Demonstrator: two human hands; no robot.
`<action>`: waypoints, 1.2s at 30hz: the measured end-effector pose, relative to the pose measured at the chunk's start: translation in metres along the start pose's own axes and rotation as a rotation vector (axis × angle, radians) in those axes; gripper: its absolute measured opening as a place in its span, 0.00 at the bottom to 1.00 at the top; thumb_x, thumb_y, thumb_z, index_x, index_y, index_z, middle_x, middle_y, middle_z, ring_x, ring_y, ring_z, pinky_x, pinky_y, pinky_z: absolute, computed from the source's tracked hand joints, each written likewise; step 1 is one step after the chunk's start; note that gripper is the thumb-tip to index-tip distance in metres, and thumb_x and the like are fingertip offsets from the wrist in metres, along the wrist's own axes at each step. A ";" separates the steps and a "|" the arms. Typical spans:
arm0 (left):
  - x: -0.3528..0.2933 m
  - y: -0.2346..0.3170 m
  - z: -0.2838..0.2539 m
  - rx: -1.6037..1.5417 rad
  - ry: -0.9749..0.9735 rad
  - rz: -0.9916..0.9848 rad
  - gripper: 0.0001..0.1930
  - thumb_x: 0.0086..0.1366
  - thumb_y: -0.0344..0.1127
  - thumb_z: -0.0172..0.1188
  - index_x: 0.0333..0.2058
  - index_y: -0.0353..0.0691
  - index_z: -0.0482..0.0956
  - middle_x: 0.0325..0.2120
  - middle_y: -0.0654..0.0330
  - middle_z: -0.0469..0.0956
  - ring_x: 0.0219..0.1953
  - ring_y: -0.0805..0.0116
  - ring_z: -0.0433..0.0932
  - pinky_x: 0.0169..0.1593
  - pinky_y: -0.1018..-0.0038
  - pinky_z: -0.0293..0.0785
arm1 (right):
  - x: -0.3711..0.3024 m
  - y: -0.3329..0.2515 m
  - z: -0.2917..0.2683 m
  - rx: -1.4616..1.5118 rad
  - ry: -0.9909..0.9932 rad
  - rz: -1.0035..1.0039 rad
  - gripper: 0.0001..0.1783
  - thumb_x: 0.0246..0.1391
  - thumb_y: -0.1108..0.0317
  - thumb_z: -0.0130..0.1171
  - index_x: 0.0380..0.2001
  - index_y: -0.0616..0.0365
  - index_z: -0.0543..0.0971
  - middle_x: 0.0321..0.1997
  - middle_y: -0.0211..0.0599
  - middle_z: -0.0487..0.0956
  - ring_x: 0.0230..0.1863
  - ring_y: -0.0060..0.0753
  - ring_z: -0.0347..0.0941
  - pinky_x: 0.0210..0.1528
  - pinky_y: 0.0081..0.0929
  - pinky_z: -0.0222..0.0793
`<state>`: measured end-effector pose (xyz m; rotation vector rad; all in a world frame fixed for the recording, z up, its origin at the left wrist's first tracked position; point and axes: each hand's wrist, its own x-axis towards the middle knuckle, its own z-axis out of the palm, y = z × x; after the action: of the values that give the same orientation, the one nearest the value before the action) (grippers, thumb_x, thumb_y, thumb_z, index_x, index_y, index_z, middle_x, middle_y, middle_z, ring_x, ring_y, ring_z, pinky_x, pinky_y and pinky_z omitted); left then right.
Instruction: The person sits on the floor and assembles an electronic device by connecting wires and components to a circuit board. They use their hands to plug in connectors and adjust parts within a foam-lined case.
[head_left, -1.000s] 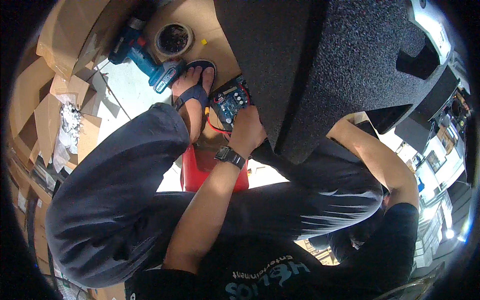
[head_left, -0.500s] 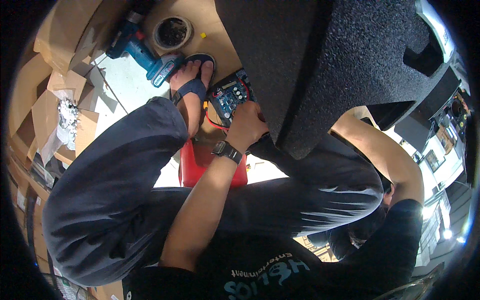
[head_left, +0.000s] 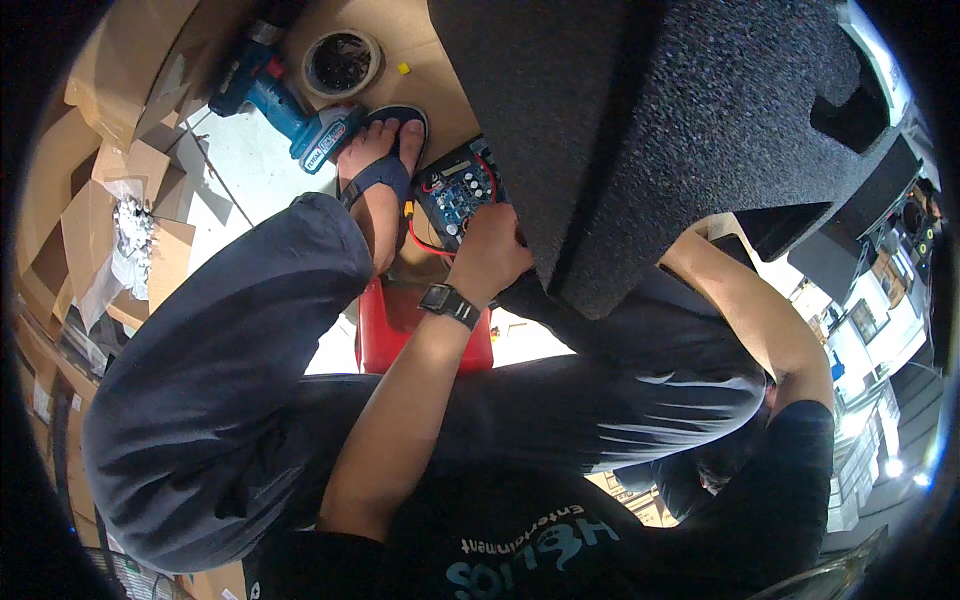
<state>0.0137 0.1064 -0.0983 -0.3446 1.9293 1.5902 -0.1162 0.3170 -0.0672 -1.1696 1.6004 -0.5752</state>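
A large black cabinet (head_left: 720, 120) with a rough, pebbled coating leans over my lap from the upper right. At its lower left edge is my left hand (head_left: 492, 244), with fingers curled in and their tips hidden by the cabinet. Whatever they grip cannot be made out. Just beyond this hand lies a blue circuit board (head_left: 458, 200) with red wires and a yellow connector (head_left: 409, 209), partly covered by the cabinet. My right forearm (head_left: 740, 285) reaches behind the cabinet, which hides the right hand completely.
A teal cordless drill (head_left: 285, 110) lies by my sandalled foot (head_left: 375, 165), beside a roll of tape (head_left: 343, 64). A red case (head_left: 400, 335) sits under my left forearm. Opened cardboard boxes (head_left: 110, 220) crowd the left side. Another person (head_left: 725, 465) is partly visible behind my right arm.
My right elbow has shifted slightly inward, to the left. The left hand stays almost in place at the cabinet's edge, and the whole view has moved only a little.
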 end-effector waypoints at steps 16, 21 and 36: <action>0.005 0.014 -0.028 -0.260 -0.246 -0.097 0.17 0.48 0.32 0.74 0.34 0.29 0.80 0.30 0.48 0.86 0.36 0.58 0.88 0.43 0.66 0.83 | -0.015 -0.002 0.010 -0.021 -0.105 0.339 0.11 0.57 0.66 0.65 0.44 0.51 0.83 0.47 0.40 0.85 0.50 0.48 0.81 0.55 0.42 0.77; 0.008 0.025 -0.031 -0.282 -0.193 -0.103 0.16 0.50 0.32 0.73 0.34 0.29 0.79 0.30 0.48 0.86 0.35 0.58 0.88 0.42 0.66 0.82 | -0.023 -0.007 -0.006 0.108 -0.116 0.436 0.13 0.62 0.63 0.62 0.50 0.48 0.83 0.51 0.39 0.85 0.53 0.45 0.81 0.58 0.39 0.76; 0.007 -0.032 0.035 -0.400 0.096 0.222 0.19 0.57 0.32 0.75 0.46 0.38 0.81 0.42 0.56 0.83 0.43 0.65 0.82 0.48 0.71 0.79 | -0.019 -0.105 -0.060 0.464 0.612 0.554 0.07 0.63 0.76 0.63 0.43 0.67 0.84 0.40 0.44 0.87 0.44 0.34 0.85 0.54 0.31 0.81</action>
<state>0.0361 0.1332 -0.1316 -0.3852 1.7576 2.1472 -0.1291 0.2802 0.0484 -0.1750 2.0426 -0.9173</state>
